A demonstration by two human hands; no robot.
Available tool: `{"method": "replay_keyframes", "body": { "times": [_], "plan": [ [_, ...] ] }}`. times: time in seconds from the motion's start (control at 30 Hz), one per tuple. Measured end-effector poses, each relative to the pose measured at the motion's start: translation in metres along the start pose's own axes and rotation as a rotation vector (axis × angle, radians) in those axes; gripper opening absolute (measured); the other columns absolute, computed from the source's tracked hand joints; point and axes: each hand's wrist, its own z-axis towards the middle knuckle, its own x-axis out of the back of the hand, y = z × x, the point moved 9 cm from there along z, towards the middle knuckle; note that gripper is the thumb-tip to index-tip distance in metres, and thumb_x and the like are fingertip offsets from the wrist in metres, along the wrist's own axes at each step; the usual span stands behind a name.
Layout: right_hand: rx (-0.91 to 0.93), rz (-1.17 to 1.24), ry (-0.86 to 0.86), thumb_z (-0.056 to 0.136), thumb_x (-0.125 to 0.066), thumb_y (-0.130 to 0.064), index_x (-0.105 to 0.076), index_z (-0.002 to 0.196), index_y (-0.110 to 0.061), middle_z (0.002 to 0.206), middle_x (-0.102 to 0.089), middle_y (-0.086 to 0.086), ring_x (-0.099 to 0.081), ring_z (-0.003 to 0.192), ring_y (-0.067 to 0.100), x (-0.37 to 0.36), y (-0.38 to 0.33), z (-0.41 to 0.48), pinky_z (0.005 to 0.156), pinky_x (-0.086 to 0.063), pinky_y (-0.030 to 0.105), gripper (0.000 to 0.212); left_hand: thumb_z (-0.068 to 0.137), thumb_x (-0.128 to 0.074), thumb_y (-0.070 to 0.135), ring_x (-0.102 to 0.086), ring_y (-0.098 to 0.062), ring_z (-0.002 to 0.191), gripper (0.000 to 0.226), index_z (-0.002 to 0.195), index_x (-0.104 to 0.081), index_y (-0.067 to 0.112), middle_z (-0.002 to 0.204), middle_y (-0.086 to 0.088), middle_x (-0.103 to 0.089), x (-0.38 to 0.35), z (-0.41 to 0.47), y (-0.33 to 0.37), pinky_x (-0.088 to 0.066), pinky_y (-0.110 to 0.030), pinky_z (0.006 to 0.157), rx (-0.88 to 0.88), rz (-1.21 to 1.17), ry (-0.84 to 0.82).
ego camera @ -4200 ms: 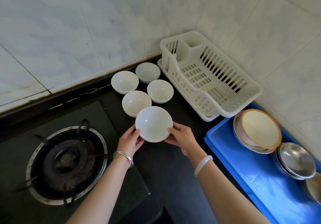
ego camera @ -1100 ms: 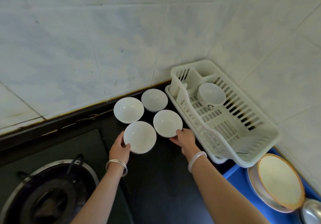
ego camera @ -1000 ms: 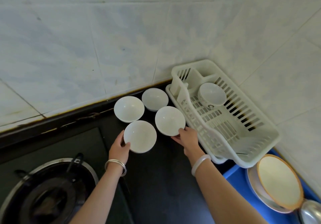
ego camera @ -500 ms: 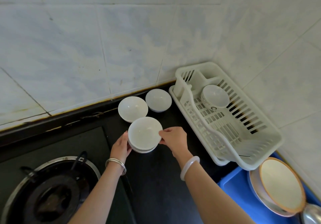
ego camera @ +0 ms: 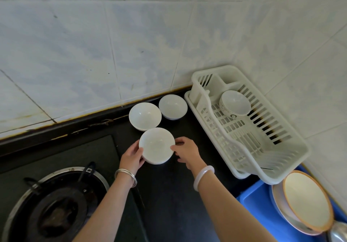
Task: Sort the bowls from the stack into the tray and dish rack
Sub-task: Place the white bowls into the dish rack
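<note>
Two white bowls sit nested as a small stack [ego camera: 156, 145] on the black counter. My left hand [ego camera: 131, 157] grips the stack's left edge and my right hand [ego camera: 185, 150] pinches its right rim. Behind it stand two single white bowls, one at the middle [ego camera: 145, 116] and one nearer the rack [ego camera: 173, 106]. The white plastic dish rack [ego camera: 262, 159] at the right holds one white bowl [ego camera: 235, 102] near its far end. A blue tray [ego camera: 259, 202] lies at the lower right.
The tray carries an orange-rimmed bowl [ego camera: 308, 204] leaning on other dishes, and a metal bowl [ego camera: 338, 233] at the frame's corner. A gas burner [ego camera: 54, 206] sits at the lower left. Tiled walls close off the back and right sides.
One bowl went from in front of me into the dish rack. My right hand then lifted the right-hand bowl and set it into the bowl held by my left hand, forming a stack.
</note>
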Motion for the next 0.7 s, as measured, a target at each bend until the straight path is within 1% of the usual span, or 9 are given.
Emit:
{"method": "replay_keyframes", "body": {
  "times": [0.07, 0.1, 0.2, 0.27, 0.4, 0.5, 0.6, 0.67, 0.7],
  "plan": [
    [-0.047, 0.142, -0.110, 0.088, -0.059, -0.009, -0.052, 0.129, -0.022, 0.122, -0.058, 0.005, -0.060, 0.103, 0.024, -0.011, 0.003, -0.001, 0.082, -0.055, 0.040, 0.044, 0.091, -0.049, 0.007, -0.051, -0.030, 0.120, 0.038, 0.126, -0.054, 0.023, 0.132, -0.007, -0.053, 0.000, -0.002, -0.001, -0.048, -0.038, 0.083, 0.032, -0.017, -0.011],
    [-0.062, 0.201, -0.152, 0.089, -0.056, -0.006, -0.049, 0.133, -0.021, 0.126, -0.057, 0.007, -0.061, 0.103, 0.026, -0.015, 0.003, -0.002, 0.081, -0.056, 0.041, 0.047, 0.091, -0.049, 0.008, -0.051, -0.031, 0.119, 0.038, 0.125, -0.054, 0.024, 0.132, -0.007, -0.053, -0.001, -0.003, -0.001, -0.049, -0.038, 0.082, 0.046, -0.022, -0.016],
    [-0.021, 0.221, -0.173, 0.090, -0.054, -0.003, -0.048, 0.136, -0.018, 0.128, -0.057, 0.010, -0.063, 0.104, 0.028, -0.016, 0.001, -0.002, 0.079, -0.058, 0.040, 0.049, 0.091, -0.050, 0.010, -0.051, -0.032, 0.120, 0.037, 0.126, -0.053, 0.024, 0.133, -0.007, -0.052, -0.002, -0.008, 0.001, -0.049, -0.042, 0.084, 0.056, -0.011, -0.008],
    [0.000, 0.207, -0.153, 0.090, -0.055, -0.002, -0.049, 0.136, -0.017, 0.127, -0.059, 0.011, -0.064, 0.103, 0.028, -0.012, 0.001, -0.003, 0.080, -0.058, 0.041, 0.049, 0.091, -0.050, 0.010, -0.052, -0.033, 0.119, 0.036, 0.125, -0.054, 0.023, 0.133, -0.008, -0.052, -0.004, -0.012, 0.006, -0.049, -0.043, 0.084, 0.050, 0.012, -0.005],
    [0.054, 0.251, -0.100, 0.089, -0.056, -0.003, -0.053, 0.133, -0.017, 0.118, -0.063, 0.011, -0.067, 0.095, 0.024, 0.016, -0.004, -0.012, 0.068, -0.058, 0.032, 0.046, 0.090, -0.052, 0.011, -0.057, -0.030, 0.112, 0.034, 0.119, -0.058, 0.028, 0.126, -0.006, -0.058, -0.025, -0.026, 0.027, -0.053, -0.035, 0.074, -0.017, 0.060, -0.066],
    [0.110, 0.280, -0.038, 0.089, -0.057, -0.006, -0.055, 0.129, -0.016, 0.110, -0.065, 0.008, -0.067, 0.089, 0.021, 0.056, -0.019, -0.024, 0.065, -0.057, 0.028, 0.041, 0.089, -0.054, 0.013, -0.061, -0.028, 0.106, 0.027, 0.103, -0.061, 0.035, 0.118, -0.004, -0.061, -0.058, -0.041, 0.050, -0.054, -0.030, 0.065, -0.077, 0.089, -0.147],
    [0.131, 0.333, 0.025, 0.090, -0.060, -0.022, -0.058, 0.122, -0.017, 0.102, -0.066, 0.003, -0.069, 0.087, 0.022, 0.108, -0.033, -0.035, 0.070, -0.059, 0.032, 0.033, 0.089, -0.054, 0.015, -0.061, -0.023, 0.099, 0.026, 0.088, -0.059, 0.041, 0.108, 0.000, -0.062, -0.105, -0.056, 0.073, -0.054, -0.027, 0.059, -0.124, 0.139, -0.250],
    [0.127, 0.339, 0.084, 0.091, -0.057, -0.029, -0.058, 0.120, -0.016, 0.107, -0.064, 0.006, -0.069, 0.088, 0.026, 0.145, -0.037, -0.038, 0.075, -0.059, 0.036, 0.031, 0.089, -0.053, 0.015, -0.062, -0.020, 0.093, 0.024, 0.092, -0.059, 0.038, 0.100, 0.004, -0.062, -0.140, -0.065, 0.083, -0.055, -0.028, 0.059, -0.133, 0.153, -0.317],
    [0.128, 0.327, 0.124, 0.092, -0.055, -0.031, -0.057, 0.120, -0.015, 0.110, -0.064, 0.008, -0.068, 0.088, 0.027, 0.164, -0.038, -0.039, 0.076, -0.059, 0.037, 0.033, 0.089, -0.053, 0.014, -0.062, -0.019, 0.091, 0.023, 0.099, -0.060, 0.033, 0.097, 0.005, -0.061, -0.159, -0.069, 0.085, -0.055, -0.029, 0.060, -0.130, 0.157, -0.349]
  ]
}}
